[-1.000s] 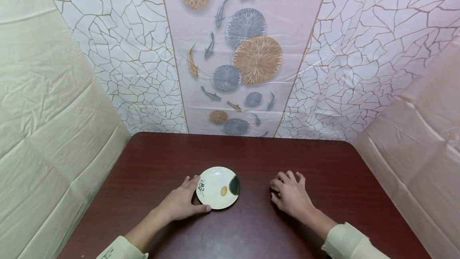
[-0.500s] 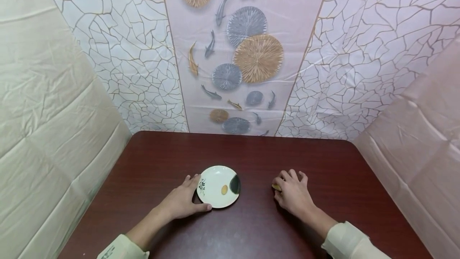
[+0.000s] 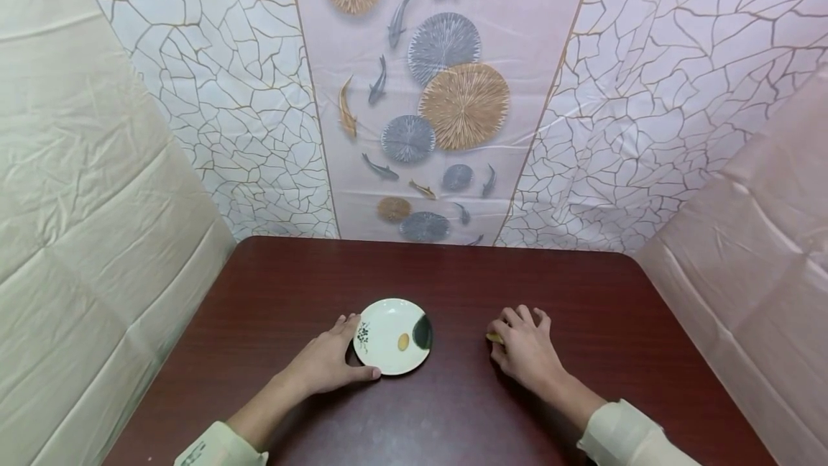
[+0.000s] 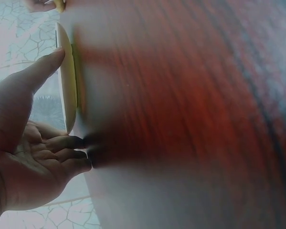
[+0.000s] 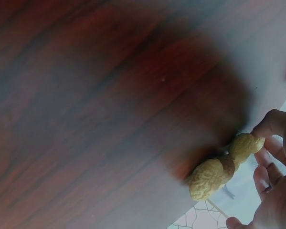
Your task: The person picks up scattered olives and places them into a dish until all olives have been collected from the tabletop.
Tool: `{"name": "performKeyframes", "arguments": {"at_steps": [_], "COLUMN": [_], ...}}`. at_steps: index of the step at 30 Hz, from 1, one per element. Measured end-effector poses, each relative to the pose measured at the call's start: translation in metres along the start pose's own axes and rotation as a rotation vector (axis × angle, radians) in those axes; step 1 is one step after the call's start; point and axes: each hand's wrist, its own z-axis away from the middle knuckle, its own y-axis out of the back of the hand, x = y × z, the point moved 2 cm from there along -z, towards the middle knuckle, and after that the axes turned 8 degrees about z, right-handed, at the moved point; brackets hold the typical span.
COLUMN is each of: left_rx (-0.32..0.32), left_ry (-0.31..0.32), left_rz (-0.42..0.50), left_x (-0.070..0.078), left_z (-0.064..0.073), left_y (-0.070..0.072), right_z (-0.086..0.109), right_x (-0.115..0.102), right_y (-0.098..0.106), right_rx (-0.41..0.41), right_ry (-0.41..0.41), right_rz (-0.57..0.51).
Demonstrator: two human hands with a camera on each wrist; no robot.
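- We see the table (image 3: 453,265) walled on three sides: a creased cream sheet (image 3: 84,185) on the left, a patterned backdrop (image 3: 446,92) behind, a pink sheet (image 3: 763,236) on the right; its far edge meets the backdrop, and the near edge runs out of view.
- Bare wood lies open behind the plate and the hands, between the two hands, and right of our right hand up to the pink sheet.
- Our left hand (image 3: 323,362) grips the plate (image 3: 386,322) at its left rim; the thumb lies along the near rim and the fingers curl at the far-left rim; the left wrist view shows the thumb on the rim and the fingers bent beneath it.
- The plate sits left of centre, flat on the table; a nut (image 3: 403,341) lies in it, beside a dark patch at its right rim; a small dark flower sprig marks its left side; we read no writing anywhere.
- Our right hand (image 3: 525,347) rests on the table well right of the plate, fingers curled, pinching a peanut (image 5: 222,167) against the wood; the shell is lumpy and yellow, and only a sliver shows from the head view.
- Against the earlier frames, both hands, the plate and the nut have stayed put; the peanut peeks out slightly more to the left.
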Motion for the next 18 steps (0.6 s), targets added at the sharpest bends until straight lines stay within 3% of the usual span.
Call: {"name": "performKeyframes", "arguments": {"at_steps": [11, 18], "left_rx": [0.010, 0.005], "left_ry": [-0.016, -0.019], "left_rz": [-0.011, -0.016], "left_x": [-0.003, -0.003], "left_z": [-0.003, -0.004], "left_y": [-0.002, 0.000], "right_z": [-0.007, -0.013], "right_x": [-0.013, -0.020], "right_y": [0.006, 0.009], "right_rx": [0.061, 0.059], "right_ry": [0.036, 0.056], "right_rz": [-0.063, -0.072]}}
